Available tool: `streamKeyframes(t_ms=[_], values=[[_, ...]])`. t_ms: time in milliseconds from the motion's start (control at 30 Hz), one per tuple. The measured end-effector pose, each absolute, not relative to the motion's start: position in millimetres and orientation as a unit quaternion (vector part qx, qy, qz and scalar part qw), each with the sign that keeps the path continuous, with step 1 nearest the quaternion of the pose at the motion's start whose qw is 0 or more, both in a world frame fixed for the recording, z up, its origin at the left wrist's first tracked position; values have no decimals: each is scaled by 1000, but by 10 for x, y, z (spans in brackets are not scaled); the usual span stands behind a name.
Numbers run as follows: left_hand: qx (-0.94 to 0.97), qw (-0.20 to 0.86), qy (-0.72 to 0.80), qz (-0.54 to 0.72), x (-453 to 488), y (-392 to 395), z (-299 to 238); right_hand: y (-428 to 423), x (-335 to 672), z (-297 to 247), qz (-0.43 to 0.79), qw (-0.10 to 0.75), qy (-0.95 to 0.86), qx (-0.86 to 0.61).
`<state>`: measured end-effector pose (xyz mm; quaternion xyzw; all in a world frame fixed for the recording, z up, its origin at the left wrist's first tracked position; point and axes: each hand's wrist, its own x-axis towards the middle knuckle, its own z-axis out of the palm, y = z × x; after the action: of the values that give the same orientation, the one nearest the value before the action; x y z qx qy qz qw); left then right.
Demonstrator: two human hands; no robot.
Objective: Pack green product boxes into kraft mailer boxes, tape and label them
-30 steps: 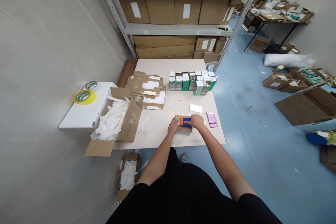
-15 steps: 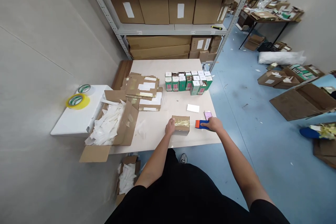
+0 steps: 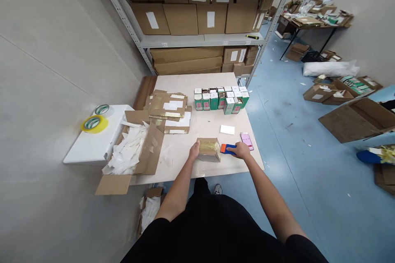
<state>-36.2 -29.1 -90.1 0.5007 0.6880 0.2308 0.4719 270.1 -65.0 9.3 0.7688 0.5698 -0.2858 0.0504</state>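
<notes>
Box on bench, near front edge. Left hand grips box's left end; right hand closed round dispenser, orange end at box's right end. White card lies beyond

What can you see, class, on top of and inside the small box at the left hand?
Shiny, yellowish tape runs along the top of the small box. The left hand covers part of its left end. Anything inside cannot be seen, because the taped box hides it.
</notes>
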Motion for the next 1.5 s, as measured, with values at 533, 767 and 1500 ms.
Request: streamKeyframes(t_ms=[533, 767, 1500], values=[[469, 437, 724, 256, -1342, -175, -789, -239, 993, 126, -319, 71, 639, 696], [409, 493, 717, 276, -1162, -395, -1206, -45, 647, 56, -304, 126, 659, 677], [457, 485, 717, 204, 220, -436, -1348, -204, 1915, -23, -266, 147, 620, 723]])
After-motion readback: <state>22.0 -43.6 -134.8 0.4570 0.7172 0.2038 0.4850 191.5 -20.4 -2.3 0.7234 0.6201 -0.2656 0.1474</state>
